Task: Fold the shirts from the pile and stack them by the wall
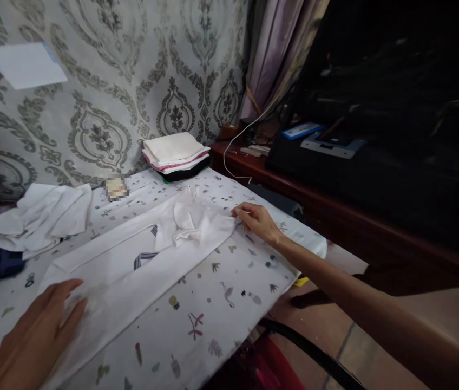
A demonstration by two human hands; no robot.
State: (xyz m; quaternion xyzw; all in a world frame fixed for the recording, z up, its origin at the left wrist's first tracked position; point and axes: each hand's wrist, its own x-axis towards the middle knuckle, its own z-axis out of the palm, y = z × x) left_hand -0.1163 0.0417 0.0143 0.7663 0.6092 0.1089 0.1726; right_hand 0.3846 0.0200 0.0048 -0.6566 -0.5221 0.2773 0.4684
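A white garment (132, 287) with striped dark trim lies stretched lengthwise over the patterned table cover, its upper end bunched near the middle. At the lower left, my left hand (45, 325) rests on the garment's near end, fingers apart and slightly blurred. My right hand (256, 219) pinches the garment's far right corner between thumb and fingers, with the forearm reaching in from the right.
Folded clothes (176, 154) are stacked at the back by the patterned wall. Loose white cloth (51, 214) and a dark and pink pile (0, 257) lie left. A dark red desk (294, 187) with a cable (229, 149) borders the right side.
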